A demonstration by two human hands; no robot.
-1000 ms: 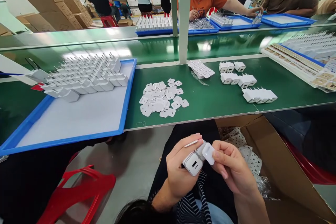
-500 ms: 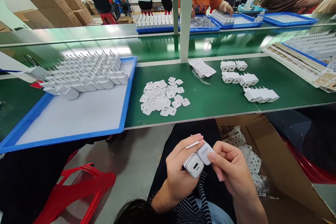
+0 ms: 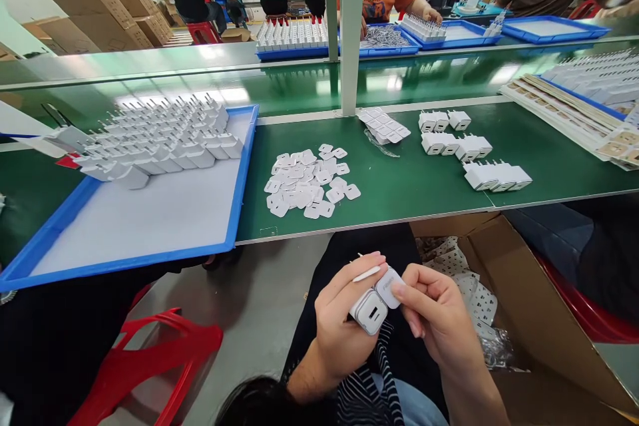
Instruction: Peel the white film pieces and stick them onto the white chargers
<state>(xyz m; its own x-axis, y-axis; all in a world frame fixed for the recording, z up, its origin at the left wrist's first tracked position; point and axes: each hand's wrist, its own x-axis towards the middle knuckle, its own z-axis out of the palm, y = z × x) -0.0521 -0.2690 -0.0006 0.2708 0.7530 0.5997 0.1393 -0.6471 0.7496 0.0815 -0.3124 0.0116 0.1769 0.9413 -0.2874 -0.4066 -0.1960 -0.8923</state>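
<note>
Over the lap, my left hand [image 3: 339,319] is wrapped round a white charger [image 3: 370,312] whose end face with two port slots points up at the camera. A thin white piece [image 3: 367,273] sticks out between its fingers. My right hand [image 3: 434,313] pinches a white square plate [image 3: 389,287] with faint printing between thumb and fingers, touching the charger's upper right edge. On the green table lies a pile of loose white plates [image 3: 299,183]. Several white chargers [image 3: 496,176] with pins up stand to the right.
A blue-rimmed tray [image 3: 232,213] with many white chargers is at the left. A metal post [image 3: 349,33] rises beyond the table edge. An open cardboard box [image 3: 529,293] sits right of the lap, a red stool [image 3: 164,359] lower left. People work across the bench.
The view has shifted slightly. My hands keep nearly the same hold, with the square plate tilted a little. Across the bench, the person in brown at the right has moved an arm.
</note>
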